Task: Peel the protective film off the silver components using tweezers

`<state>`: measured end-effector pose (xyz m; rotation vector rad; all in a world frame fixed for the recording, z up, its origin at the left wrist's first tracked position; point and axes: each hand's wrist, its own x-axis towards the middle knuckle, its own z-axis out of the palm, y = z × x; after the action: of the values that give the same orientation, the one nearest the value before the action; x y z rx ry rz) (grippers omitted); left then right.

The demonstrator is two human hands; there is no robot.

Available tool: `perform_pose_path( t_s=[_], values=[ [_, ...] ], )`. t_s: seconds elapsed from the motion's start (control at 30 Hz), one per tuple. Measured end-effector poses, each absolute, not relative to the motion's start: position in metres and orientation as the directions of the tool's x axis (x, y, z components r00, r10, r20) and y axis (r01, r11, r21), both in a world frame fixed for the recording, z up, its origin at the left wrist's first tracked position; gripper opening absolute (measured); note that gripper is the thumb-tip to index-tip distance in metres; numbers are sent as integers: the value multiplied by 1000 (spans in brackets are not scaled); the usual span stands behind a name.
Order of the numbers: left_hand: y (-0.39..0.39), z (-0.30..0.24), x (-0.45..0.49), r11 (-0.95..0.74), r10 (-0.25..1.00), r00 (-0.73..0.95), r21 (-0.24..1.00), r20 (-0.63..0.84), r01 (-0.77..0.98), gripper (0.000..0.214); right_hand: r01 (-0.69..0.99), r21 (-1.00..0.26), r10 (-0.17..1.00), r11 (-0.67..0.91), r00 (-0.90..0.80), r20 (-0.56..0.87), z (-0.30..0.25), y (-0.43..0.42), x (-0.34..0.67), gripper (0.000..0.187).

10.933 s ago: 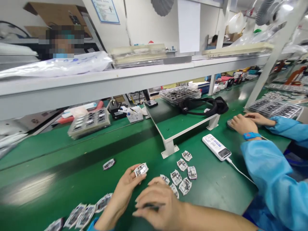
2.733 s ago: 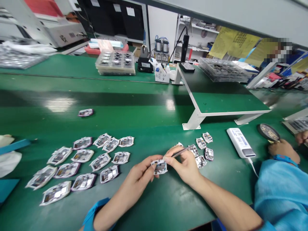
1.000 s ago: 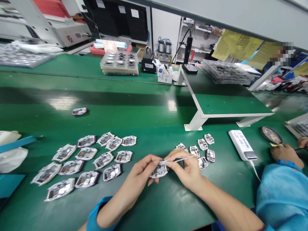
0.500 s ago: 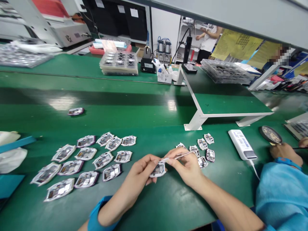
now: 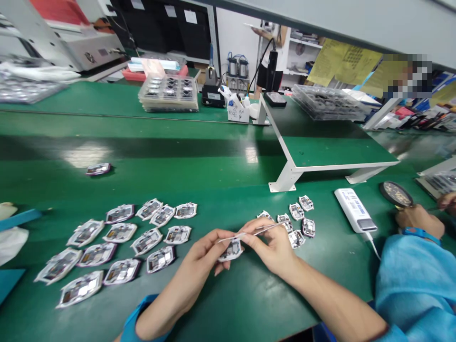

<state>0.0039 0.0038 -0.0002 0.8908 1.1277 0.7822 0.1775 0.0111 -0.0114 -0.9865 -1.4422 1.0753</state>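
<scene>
My left hand (image 5: 204,254) grips a small open device housing (image 5: 231,251), white-rimmed with a circuit board inside, by its left side. Fingers of my right hand (image 5: 272,244) are closed around thin metal tweezers (image 5: 263,229). The right fingertips meet the housing's upper edge, where a thin pale strip (image 5: 228,239) runs toward my left thumb; whether it is part of the tweezers I cannot tell. Similar housings, such as one nearby (image 5: 161,259), lie in a loose group to the left. Smaller round modules (image 5: 308,228) are clustered beyond my right hand.
A white-legged green riser (image 5: 342,151) stands at the back right. Before it lie a white corded box (image 5: 356,211) and a round black dish (image 5: 396,194). A co-worker's hand (image 5: 420,222) and blue sleeve are at far right. Stacked clear trays (image 5: 169,95) sit behind.
The view has shifted slightly, so things on the bench appear a little further left. A pale strip now shows across the housing's top edge. Both hands keep their hold.
</scene>
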Motion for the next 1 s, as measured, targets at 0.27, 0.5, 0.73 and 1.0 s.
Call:
perform_pose_path(
  t_s=[0.27, 0.5, 0.73, 1.0],
  values=[
    [4, 5, 3, 416, 883, 257, 908, -393, -41, 29, 77, -943, 942, 323, -128, 312, -14, 12, 178, 7],
    [2, 2, 2, 400, 894, 245, 914, -375, -61, 27, 94, -898, 899, 429, -144, 414, -13, 10, 178, 3],
    [4, 1, 5, 403, 899, 232, 909, -372, -103, 23, 79, -903, 904, 422, -114, 412, -12, 7, 176, 4],
    [4, 3, 1, 391, 868, 348, 919, -353, -42, 33, 144, -900, 911, 411, -97, 401, -13, 11, 179, 2]
  ],
)
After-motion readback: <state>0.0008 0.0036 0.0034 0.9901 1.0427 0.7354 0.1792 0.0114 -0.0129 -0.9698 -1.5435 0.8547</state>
